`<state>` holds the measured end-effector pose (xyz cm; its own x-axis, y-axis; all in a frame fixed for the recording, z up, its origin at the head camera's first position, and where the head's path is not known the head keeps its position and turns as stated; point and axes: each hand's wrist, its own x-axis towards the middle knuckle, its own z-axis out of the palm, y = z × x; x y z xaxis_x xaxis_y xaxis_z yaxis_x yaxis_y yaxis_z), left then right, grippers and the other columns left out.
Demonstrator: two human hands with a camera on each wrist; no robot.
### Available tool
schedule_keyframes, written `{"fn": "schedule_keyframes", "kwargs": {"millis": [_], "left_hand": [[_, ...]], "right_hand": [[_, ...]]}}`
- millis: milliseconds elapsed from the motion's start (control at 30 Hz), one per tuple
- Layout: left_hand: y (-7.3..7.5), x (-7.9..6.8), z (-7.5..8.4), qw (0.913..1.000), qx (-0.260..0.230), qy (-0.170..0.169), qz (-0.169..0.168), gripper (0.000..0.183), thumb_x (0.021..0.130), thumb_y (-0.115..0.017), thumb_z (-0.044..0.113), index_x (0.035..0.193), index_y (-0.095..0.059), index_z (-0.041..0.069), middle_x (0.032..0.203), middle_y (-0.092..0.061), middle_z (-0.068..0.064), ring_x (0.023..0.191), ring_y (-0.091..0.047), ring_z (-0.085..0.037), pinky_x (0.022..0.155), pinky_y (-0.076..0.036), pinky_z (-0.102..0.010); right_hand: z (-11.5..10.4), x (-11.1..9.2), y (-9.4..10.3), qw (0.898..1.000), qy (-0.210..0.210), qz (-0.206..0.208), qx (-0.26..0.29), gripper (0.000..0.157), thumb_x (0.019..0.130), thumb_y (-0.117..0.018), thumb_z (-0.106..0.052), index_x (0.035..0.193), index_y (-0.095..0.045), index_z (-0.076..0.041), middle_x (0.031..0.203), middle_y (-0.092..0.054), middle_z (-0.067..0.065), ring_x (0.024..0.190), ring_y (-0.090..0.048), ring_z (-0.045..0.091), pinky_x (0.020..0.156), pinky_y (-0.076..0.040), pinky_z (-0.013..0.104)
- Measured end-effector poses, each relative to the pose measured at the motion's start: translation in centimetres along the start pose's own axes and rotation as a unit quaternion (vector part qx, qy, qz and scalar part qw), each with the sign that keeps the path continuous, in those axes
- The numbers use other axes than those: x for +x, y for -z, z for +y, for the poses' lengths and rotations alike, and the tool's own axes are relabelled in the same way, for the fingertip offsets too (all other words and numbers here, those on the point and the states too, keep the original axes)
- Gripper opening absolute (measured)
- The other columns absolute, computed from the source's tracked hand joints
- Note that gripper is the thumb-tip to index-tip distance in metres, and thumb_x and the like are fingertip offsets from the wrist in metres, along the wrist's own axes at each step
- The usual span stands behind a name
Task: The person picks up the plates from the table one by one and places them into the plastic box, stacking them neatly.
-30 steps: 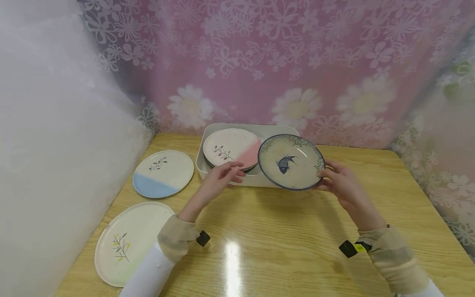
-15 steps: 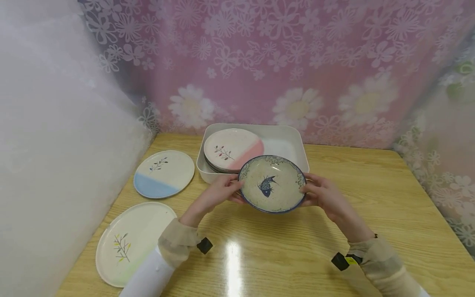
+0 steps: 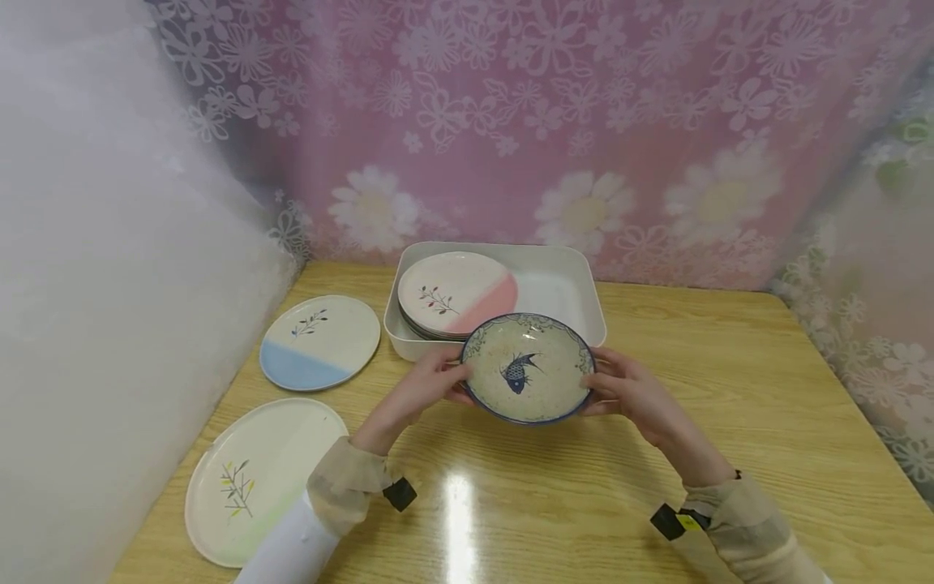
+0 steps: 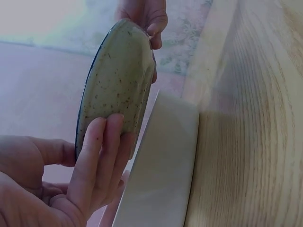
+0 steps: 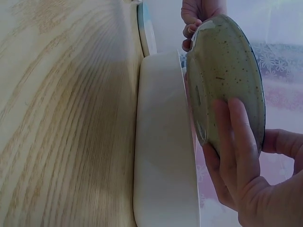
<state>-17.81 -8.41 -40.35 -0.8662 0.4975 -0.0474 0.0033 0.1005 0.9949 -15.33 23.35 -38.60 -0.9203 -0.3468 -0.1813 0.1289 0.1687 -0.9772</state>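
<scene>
Holding a fish-painted shallow bowl [image 3: 547,369] from both sides, above the bench [image 3: 730,357]

Gripping the rim at the left side with the left hand [image 3: 429,381], and gripping the opposite side in the same manner with the right hand [image 3: 633,393]. In both wrist views, supporting the speckled underside [image 4: 113,75] with several fingers [image 4: 87,165], while hooking the thumb [image 4: 57,151] over the blue rim. Holding the bowl tilted in the air, close to the near wall of the white tub [image 3: 560,296]; not being able to tell about touching or not touching there.

Judging by the glossy glaze, dealing most likely with ceramic: expecting a stiff body, a moderate weight and some slipperiness. Expecting also fragility, especially along the rim, in case of a knock against the tub. Therefore recommending a hold at two opposite points of the rim, with thumbs above and fingers well under the curved wall, just as here.

Inside the tub, seeing at the left a stack of plates [image 3: 417,327], with a pink-and-white sprig plate [image 3: 452,284] on top. Left of the tub, seeing a blue-and-white sprig plate [image 3: 319,342] on the bench, and in front of it a cream-and-green sprig plate [image 3: 266,478], partly behind the left sleeve [image 3: 292,539].
</scene>
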Motion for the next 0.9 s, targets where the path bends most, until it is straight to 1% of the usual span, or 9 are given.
{"fn": "schedule_keyframes", "kwargs": {"millis": [67,200,333,467,600,700,767,833,900], "left_hand": [[0.1,0.0,-0.1,0.9999,-0.006,0.0,0.012,0.033,0.102,-0.046,0.001,0.13,-0.055,-0.015,0.109,-0.069,-0.031,0.077,-0.072,-0.018,0.086,-0.056,-0.06],[0.2,0.0,0.0,0.9995,-0.016,0.002,0.029,0.034,0.102,-0.047,0.004,0.129,-0.057,-0.014,0.105,-0.071,-0.029,0.073,-0.071,-0.015,0.085,-0.056,-0.058],[0.5,0.1,0.3,0.9981,-0.036,0.012,0.049,0.036,0.103,-0.047,0.004,0.133,-0.056,-0.012,0.105,-0.071,-0.027,0.071,-0.072,-0.012,0.085,-0.058,-0.054],[1.0,0.6,0.7,0.9953,-0.059,0.018,0.074,0.035,0.102,-0.048,0.003,0.132,-0.056,-0.014,0.1,-0.072,-0.024,0.069,-0.071,-0.011,0.08,-0.062,-0.041],[1.7,1.0,1.3,0.993,-0.071,0.015,0.093,0.034,0.101,-0.048,0.003,0.129,-0.057,-0.015,0.095,-0.073,-0.018,0.069,-0.071,-0.011,0.072,-0.062,-0.029],[2.4,1.3,1.9,0.9909,-0.079,0.009,0.108,0.034,0.102,-0.048,0.003,0.128,-0.057,-0.016,0.09,-0.073,-0.013,0.069,-0.072,-0.011,0.072,-0.062,-0.027],[3.0,1.6,2.2,0.9896,-0.082,0.006,0.118,0.033,0.103,-0.047,0.004,0.128,-0.057,-0.016,0.089,-0.072,-0.011,0.07,-0.072,-0.011,0.074,-0.062,-0.027],[3.6,1.8,2.6,0.9879,-0.081,0.01,0.131,0.034,0.105,-0.046,0.006,0.13,-0.057,-0.013,0.09,-0.072,-0.011,0.071,-0.073,-0.012,0.079,-0.061,-0.029],[4.2,2.2,2.7,0.9852,-0.076,0.018,0.153,0.033,0.107,-0.046,0.009,0.13,-0.059,-0.01,0.093,-0.071,-0.01,0.072,-0.073,-0.011,0.087,-0.06,-0.032]], "right_hand": [[0.0,0.1,0.1,1.0,0.001,-0.007,-0.003,0.067,0.105,-0.052,-0.01,0.157,-0.016,0.01,0.148,-0.037,0.04,0.087,-0.071,0.014,0.079,-0.062,0.035],[0.0,0.5,0.3,1.0,0.011,-0.018,-0.005,0.067,0.106,-0.052,-0.013,0.157,-0.016,0.01,0.149,-0.036,0.04,0.09,-0.07,0.015,0.081,-0.062,0.036],[-0.3,0.9,0.4,1.0,0.017,-0.009,-0.014,0.07,0.106,-0.053,-0.019,0.159,-0.015,0.007,0.142,-0.048,0.037,0.089,-0.072,0.016,0.082,-0.062,0.037],[-0.7,1.5,0.5,0.999,0.019,0.019,-0.029,0.07,0.107,-0.054,-0.028,0.161,-0.018,-0.001,0.136,-0.055,0.033,0.09,-0.073,0.016,0.082,-0.062,0.038],[-0.8,2.3,0.7,0.996,0.05,0.05,-0.046,0.065,0.108,-0.05,-0.035,0.16,-0.026,-0.004,0.142,-0.051,0.032,0.094,-0.073,0.014,0.082,-0.062,0.035],[-0.7,2.9,1.1,0.99,0.089,0.094,-0.059,0.06,0.108,-0.049,-0.034,0.158,-0.034,-0.004,0.145,-0.049,0.029,0.098,-0.071,0.009,0.082,-0.06,0.028],[-0.5,3.2,1.4,0.982,0.115,0.132,-0.075,0.057,0.108,-0.051,-0.031,0.155,-0.038,-0.003,0.144,-0.051,0.028,0.102,-0.068,0.005,0.084,-0.059,0.023],[-0.2,3.5,1.9,0.972,0.126,0.172,-0.099,0.053,0.107,-0.053,-0.028,0.153,-0.043,-0.002,0.144,-0.053,0.026,0.111,-0.064,0.008,0.088,-0.055,0.018],[0.3,3.9,2.4,0.962,0.128,0.201,-0.131,0.052,0.107,-0.054,-0.026,0.152,-0.044,-0.002,0.145,-0.053,0.023,0.123,-0.058,0.017,0.096,-0.052,0.022]]}}
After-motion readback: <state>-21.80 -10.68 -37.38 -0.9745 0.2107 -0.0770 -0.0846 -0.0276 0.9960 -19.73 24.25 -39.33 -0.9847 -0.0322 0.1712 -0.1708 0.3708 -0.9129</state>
